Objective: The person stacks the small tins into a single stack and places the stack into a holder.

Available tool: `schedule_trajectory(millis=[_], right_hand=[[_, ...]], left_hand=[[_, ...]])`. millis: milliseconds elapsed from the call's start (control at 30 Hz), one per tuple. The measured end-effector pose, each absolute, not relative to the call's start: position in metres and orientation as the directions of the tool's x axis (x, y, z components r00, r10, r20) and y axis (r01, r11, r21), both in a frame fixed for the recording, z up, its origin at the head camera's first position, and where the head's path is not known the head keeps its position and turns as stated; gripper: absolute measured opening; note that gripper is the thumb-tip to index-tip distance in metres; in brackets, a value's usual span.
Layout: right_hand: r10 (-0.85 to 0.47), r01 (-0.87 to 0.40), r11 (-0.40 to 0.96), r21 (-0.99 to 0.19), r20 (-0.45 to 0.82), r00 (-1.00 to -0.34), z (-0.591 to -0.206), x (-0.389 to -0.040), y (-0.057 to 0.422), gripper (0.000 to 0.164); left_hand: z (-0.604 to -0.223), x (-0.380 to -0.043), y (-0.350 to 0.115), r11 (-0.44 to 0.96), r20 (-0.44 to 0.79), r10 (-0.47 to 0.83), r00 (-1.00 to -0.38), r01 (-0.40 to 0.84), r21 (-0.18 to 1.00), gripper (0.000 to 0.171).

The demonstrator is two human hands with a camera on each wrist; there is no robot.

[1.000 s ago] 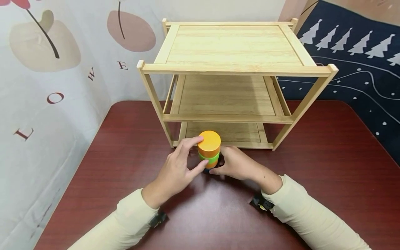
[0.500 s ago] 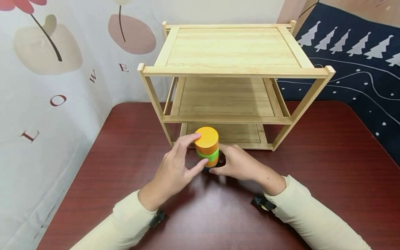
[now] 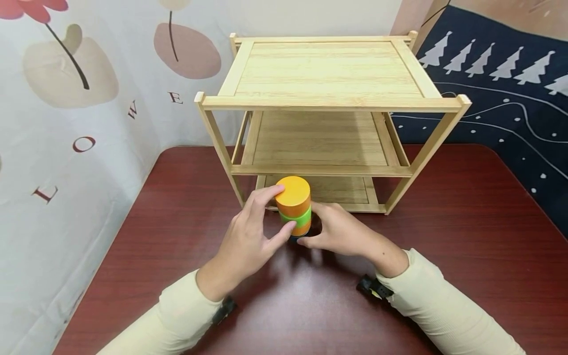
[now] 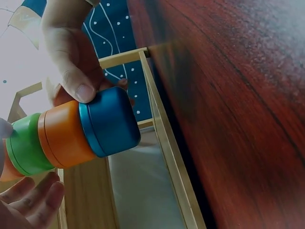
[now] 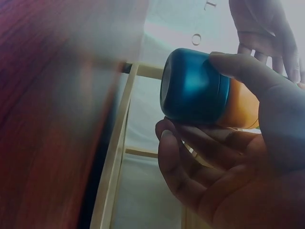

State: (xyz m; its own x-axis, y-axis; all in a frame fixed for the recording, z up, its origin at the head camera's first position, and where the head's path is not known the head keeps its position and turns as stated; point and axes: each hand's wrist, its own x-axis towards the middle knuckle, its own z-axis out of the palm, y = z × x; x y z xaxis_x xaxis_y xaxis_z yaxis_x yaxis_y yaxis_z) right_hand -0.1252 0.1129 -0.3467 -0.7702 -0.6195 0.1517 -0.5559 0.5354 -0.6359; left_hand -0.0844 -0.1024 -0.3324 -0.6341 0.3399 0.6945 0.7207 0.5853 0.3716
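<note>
A column of small round canisters stands in front of the shelf in the head view. An orange canister [image 3: 293, 192] is on top, with a green canister [image 3: 297, 220] below it. Under those come another orange canister [image 4: 66, 133] and a blue canister [image 4: 112, 124], lowest of all. My left hand [image 3: 248, 234] holds the upper part, a fingertip on the top orange rim and the thumb at the green one. My right hand [image 3: 341, 229] grips the lower part, its thumb on the blue canister. Both wrist views show the blue base raised off the table.
A light wooden shelf [image 3: 328, 101] with several tiers stands just behind the canisters on the dark red table [image 3: 466, 236]. Patterned cloth [image 3: 133, 59] hangs at the left and back; dark blue cloth [image 3: 483, 113] with white trees is at the right.
The column of canisters has risen slightly and shifted a little left, both hands keeping their hold. The head view has tilted a little.
</note>
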Motion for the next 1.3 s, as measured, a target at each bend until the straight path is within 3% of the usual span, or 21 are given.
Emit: schedule_trajectory(millis=[533, 1300], right_hand=[[-0.591, -0.540, 0.521, -0.661, 0.177, -0.787, -0.334, -0.122, 0.118, 0.046], [-0.530, -0.561, 0.461, -0.687, 0.293, -0.795, -0.319, -0.116, 0.124, 0.043]], left_hand=[[-0.318, -0.085, -0.096, 0.551, 0.707, 0.356, -0.612, 0.748, 0.370, 0.073], [-0.285, -0.086, -0.092, 0.566, 0.730, 0.410, -0.546, 0.780, 0.267, 0.075]])
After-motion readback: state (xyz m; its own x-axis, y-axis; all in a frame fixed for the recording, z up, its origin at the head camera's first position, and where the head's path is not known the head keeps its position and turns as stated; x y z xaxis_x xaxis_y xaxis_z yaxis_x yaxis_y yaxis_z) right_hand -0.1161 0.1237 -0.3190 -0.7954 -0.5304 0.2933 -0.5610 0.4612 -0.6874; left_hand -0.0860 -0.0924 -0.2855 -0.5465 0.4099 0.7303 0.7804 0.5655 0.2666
